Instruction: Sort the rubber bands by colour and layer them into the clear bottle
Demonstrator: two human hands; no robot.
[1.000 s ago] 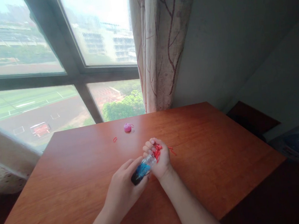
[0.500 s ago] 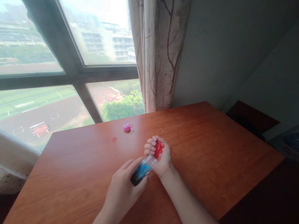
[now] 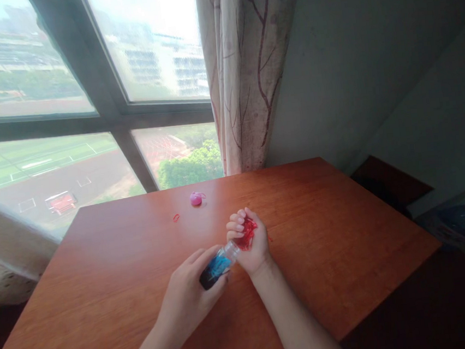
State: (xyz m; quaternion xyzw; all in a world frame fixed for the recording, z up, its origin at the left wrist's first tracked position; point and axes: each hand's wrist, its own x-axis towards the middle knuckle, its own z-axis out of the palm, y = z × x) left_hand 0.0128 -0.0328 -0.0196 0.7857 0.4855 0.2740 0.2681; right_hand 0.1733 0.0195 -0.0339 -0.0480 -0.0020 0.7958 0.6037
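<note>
My left hand (image 3: pixel 188 286) is wrapped round a small clear bottle (image 3: pixel 220 264) with blue and black contents, perhaps small rubber bands. The bottle lies tilted, its clear mouth pointing up and right at the base of my right palm. My right hand (image 3: pixel 256 246) is cupped, palm up, with its fingers curled over a heap of small red rubber bands (image 3: pixel 247 233). A single red band (image 3: pixel 176 218) lies on the table beyond my hands. Partly hidden behind my right hand, another thin red piece (image 3: pixel 270 239) lies on the wood.
Both hands are above a brown wooden table (image 3: pixel 114 273). Near its far edge sits a small round pink object (image 3: pixel 196 199) with a loop. A window (image 3: pixel 169 115) and a patterned curtain (image 3: pixel 240 80) stand behind, with a grey wall (image 3: pixel 342 76) to the right.
The bottle's mouth has drawn slightly back left from the red rubber bands. My right hand has shifted a little to the right, covering more of the red piece behind it.
</note>
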